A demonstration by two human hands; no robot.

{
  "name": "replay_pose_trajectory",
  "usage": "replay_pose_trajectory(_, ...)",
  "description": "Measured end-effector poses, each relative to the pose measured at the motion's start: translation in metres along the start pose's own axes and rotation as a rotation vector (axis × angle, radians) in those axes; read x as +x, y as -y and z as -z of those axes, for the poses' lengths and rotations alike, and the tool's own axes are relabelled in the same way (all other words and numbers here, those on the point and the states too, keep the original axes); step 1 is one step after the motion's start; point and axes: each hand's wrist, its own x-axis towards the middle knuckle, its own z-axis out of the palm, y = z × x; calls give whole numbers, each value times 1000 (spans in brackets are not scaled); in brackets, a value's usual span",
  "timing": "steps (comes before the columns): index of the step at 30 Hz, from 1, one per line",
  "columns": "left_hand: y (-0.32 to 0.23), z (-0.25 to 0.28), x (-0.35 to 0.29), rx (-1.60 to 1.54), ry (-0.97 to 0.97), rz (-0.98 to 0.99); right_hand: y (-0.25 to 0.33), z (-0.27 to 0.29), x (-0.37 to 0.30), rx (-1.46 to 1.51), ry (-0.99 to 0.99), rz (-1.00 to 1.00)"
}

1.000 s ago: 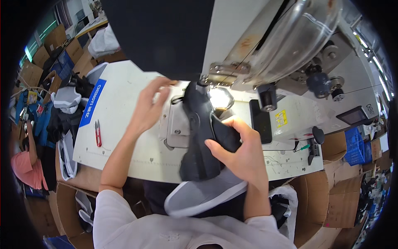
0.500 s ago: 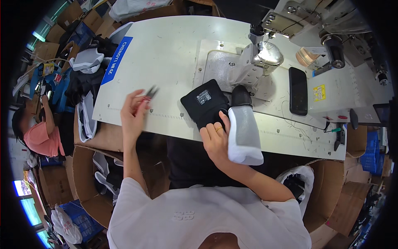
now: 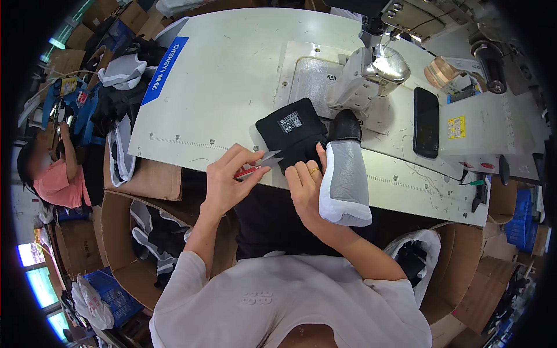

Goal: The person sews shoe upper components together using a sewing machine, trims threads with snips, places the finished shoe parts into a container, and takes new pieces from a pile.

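Black fabric piece (image 3: pixel 293 130) with a pale label (image 3: pixel 289 122) lies near the front edge of the white table (image 3: pixel 214 87), and from where I stand the person's right hand (image 3: pixel 304 191), wearing 1 gold ring (image 3: pixel 314 170), is curled tight onto its lower end; what the fingertips do underneath is hidden. Against that hand's right side rests a grey-and-white section (image 3: pixel 347 180) topped by a black cap (image 3: pixel 344 124), which blocks part of the view. The left hand (image 3: pixel 232 177) pinches red-handled snips (image 3: pixel 249 170), the 2 blades parted beside the black fabric.

Just behind the work stands the machine's metal post (image 3: pixel 371 75), crowding its far side. To the right lies a dark phone (image 3: pixel 426 123), with a copper-coloured round object (image 3: pixel 438 72) beyond it. Below the table, 2 open cartons flank the lap: the left carton (image 3: pixel 122 275) holds grey-and-black pieces (image 3: pixel 154 229), the right carton (image 3: pixel 458 272) a white bag (image 3: pixel 432 243). Well off to the left is a co-worker in a pink top (image 3: pixel 61 184).
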Motion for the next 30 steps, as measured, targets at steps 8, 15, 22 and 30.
replay_pose_trajectory(8,-18,-16,44,43,-46,-106,2,4,-2,-23,20,7)
replay_pose_trajectory(15,-16,-46,81,129,53,-304,5,9,-6,-13,22,-51)
replay_pose_trajectory(22,53,-19,91,167,-289,31,-49,92,-97,-123,-262,-316)
replay_pose_trajectory(30,37,-14,78,381,-321,-228,-81,221,-362,-617,-304,-1214)
